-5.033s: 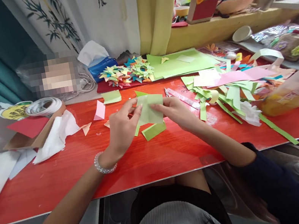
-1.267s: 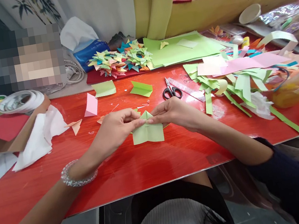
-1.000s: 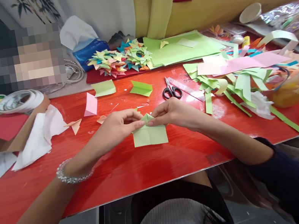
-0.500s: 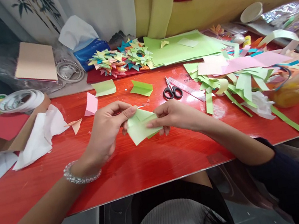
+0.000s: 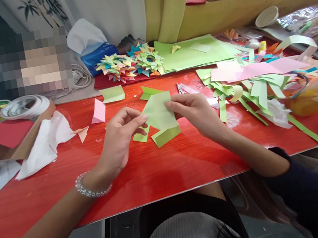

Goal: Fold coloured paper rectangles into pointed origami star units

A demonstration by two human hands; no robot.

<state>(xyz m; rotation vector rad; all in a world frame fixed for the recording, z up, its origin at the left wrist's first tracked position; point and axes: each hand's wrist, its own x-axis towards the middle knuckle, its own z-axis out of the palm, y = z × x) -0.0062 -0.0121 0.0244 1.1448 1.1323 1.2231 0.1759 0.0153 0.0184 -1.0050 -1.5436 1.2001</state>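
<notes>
A light green paper [image 5: 159,112] with crease lines is held up between my two hands. My left hand [image 5: 121,135] pinches its left edge between thumb and fingers. At its upper right edge my right hand [image 5: 194,110] grips it the same way. Below the paper, a folded green piece [image 5: 167,134] lies on the red table [image 5: 157,176], with another green bit [image 5: 141,135] beside it near my left fingertips. One more green piece [image 5: 149,91] shows partly behind the held paper. A pink folded paper [image 5: 98,111] and a pale green one [image 5: 113,94] rest further left.
Scissors [image 5: 179,88] are mostly hidden behind my right hand, near a ruler [image 5: 187,89]. Paper strips [image 5: 260,91] pile up on the right. Folded paper rings [image 5: 117,67], green sheets [image 5: 196,51] and a blue tissue pack [image 5: 97,58] stand at the back; a box [image 5: 22,147] is left.
The held paper has been opened out flatter and raised. My right hand has moved up and right, now covering most of the scissors. Green pieces now show on the table below the paper.
</notes>
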